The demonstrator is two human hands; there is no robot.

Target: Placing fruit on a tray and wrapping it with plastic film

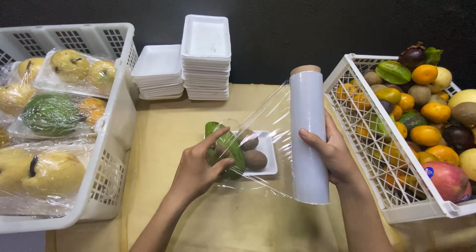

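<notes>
Left hand (198, 167) pressing film onto green fruit (225, 150) in foam tray (267, 155); right hand (334, 155) gripping wrap roll (308, 133), 3 o'clock; yellow worktop (168, 128).

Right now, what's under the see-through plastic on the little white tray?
Under the plastic film on the foam tray: a green fruit and two brown kiwis. The left hand covers part of the fruit.

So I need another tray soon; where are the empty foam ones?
The empty foam trays sit in two stacks at the table's far edge, against the dark wall, just right of the left white basket.

Film-wrapped fruit trays (54, 113) fill left crate (116, 128), perhaps four.
</notes>
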